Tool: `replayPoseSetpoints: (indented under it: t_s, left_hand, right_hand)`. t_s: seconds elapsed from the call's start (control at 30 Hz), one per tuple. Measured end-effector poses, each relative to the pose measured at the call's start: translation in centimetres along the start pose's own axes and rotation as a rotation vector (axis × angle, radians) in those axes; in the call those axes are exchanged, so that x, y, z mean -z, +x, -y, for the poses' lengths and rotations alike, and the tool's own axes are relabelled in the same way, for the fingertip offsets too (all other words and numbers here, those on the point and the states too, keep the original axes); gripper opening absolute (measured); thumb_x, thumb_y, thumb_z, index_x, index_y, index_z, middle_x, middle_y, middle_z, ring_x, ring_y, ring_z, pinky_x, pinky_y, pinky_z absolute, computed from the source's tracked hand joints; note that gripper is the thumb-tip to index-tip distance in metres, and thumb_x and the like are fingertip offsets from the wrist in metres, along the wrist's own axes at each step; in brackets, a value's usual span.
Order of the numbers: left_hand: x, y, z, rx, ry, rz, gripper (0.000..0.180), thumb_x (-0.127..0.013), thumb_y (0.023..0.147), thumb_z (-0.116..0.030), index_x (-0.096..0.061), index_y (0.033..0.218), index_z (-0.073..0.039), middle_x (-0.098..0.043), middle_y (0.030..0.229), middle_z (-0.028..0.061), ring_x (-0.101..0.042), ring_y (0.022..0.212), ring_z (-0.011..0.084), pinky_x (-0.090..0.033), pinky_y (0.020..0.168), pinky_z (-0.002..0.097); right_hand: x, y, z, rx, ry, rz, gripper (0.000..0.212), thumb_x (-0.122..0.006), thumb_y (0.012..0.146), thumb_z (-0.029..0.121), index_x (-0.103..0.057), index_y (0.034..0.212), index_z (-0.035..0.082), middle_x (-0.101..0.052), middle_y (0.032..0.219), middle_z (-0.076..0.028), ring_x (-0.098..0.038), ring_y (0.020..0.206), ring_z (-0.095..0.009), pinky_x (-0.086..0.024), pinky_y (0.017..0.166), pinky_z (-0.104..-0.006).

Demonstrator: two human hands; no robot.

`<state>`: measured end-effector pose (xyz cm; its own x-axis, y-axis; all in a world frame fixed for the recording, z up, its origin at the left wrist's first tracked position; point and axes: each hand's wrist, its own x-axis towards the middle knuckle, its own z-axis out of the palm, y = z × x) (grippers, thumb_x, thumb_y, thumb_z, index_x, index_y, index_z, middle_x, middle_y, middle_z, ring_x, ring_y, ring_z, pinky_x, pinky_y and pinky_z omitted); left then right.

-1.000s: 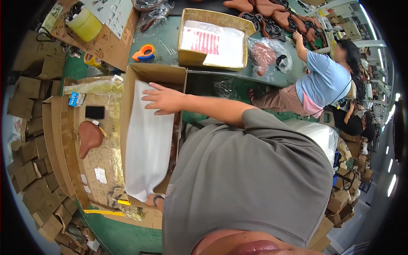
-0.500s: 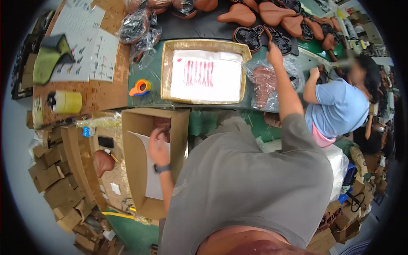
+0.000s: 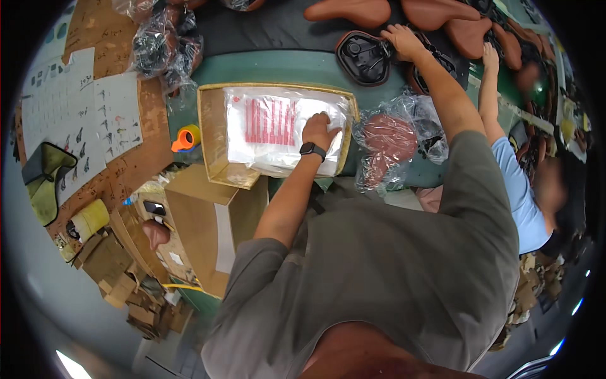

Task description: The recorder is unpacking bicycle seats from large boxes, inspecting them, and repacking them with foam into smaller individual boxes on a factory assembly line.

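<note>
My left hand [image 3: 322, 134], with a dark watch at the wrist, lies on a stack of clear plastic bags [image 3: 271, 120] with red printing. Its thumb stands apart from the fingers. The stack lies in a shallow taped box [image 3: 211, 148] at the table's near side. Farther right, my right hand [image 3: 404, 43] closes on the narrow end of an overturned bicycle saddle [image 3: 363, 58], its black underside facing up. Another overturned saddle [image 3: 435, 63] is partly hidden behind my right forearm. A brown saddle wrapped in clear plastic [image 3: 386, 142] lies right of the box.
Brown saddles [image 3: 347, 11] line the far side; wrapped ones [image 3: 154, 47] lie far left. A tape roll [image 3: 187, 138] sits left of the bags. A tall open carton [image 3: 196, 208] stands at my left. At right, a co-worker's arm [image 3: 489, 88] reaches toward the saddles.
My left hand has left the open carton and moved onto the plastic bags. My right hand has shifted to the left-hand overturned saddle. The co-worker's arm now reaches forward, and the view has shifted.
</note>
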<state>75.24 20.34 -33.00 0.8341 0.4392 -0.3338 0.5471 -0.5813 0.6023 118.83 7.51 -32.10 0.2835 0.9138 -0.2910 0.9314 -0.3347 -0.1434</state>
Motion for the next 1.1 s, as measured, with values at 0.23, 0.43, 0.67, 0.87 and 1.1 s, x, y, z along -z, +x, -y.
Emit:
replayPoseSetpoints:
  t_s: [0.23,0.43,0.67,0.87,1.1]
  left_hand:
    - [-0.6,-1.4,-0.8,-0.325,-0.046,-0.205,0.02,-0.08,0.091,-0.02,-0.068,0.099,-0.007,-0.066,0.095,0.0165,-0.065,0.096,0.0402,-0.053,0.085,0.0506]
    - [-1.7,-2.4,4.7,-0.233,-0.18,-0.202,0.015,-0.071,0.096,-0.018,-0.077,0.092,-0.004,-0.074,0.102,0.0182,-0.068,0.099,0.0399,-0.055,0.089,0.0499]
    - [3.1,-4.9,8.4,0.127,-0.747,0.133,0.017,-0.063,0.102,-0.01,-0.073,0.111,0.001,-0.08,0.096,0.015,-0.078,0.08,0.0217,-0.061,0.074,0.0344]
    - [11.4,-6.2,8.7,-0.149,-0.496,0.459,0.02,-0.07,0.102,-0.01,-0.078,0.113,0.004,-0.08,0.101,0.0107,-0.074,0.091,0.016,-0.06,0.079,0.0318]
    - [22.5,-13.5,8.8,0.04,-1.435,0.54,0.031,-0.062,0.112,-0.018,-0.069,0.136,0.0,-0.077,0.125,0.0076,-0.073,0.11,0.0201,-0.06,0.098,0.0393]
  right_hand:
    - [6.8,-13.6,9.3,-0.479,0.291,0.159,0.069,-0.087,0.075,0.046,-0.065,0.122,0.0,-0.076,0.101,-0.03,-0.073,0.102,-0.049,-0.057,0.09,-0.0573]
    - [8.6,-29.5,26.7,-0.921,0.557,-0.709,0.06,-0.089,0.083,0.033,-0.066,0.127,-0.001,-0.076,0.113,-0.027,-0.076,0.108,-0.038,-0.057,0.094,-0.0465]
    - [4.8,-34.1,44.8,-0.89,1.579,-0.619,0.077,-0.084,0.08,-0.003,-0.045,0.146,-0.002,-0.067,0.124,-0.009,-0.067,0.114,-0.021,-0.053,0.1,-0.0353]
    - [3.6,-23.0,48.8,-0.644,2.085,-0.349,0.067,-0.076,0.094,0.0,-0.042,0.152,0.002,-0.069,0.13,-0.014,-0.075,0.112,-0.03,-0.065,0.091,-0.0394]
    - [7.0,-17.0,48.7,-0.545,2.835,-0.031,0.046,-0.072,0.103,0.011,-0.055,0.142,-0.007,-0.067,0.126,-0.017,-0.071,0.101,-0.027,-0.066,0.085,-0.0355]
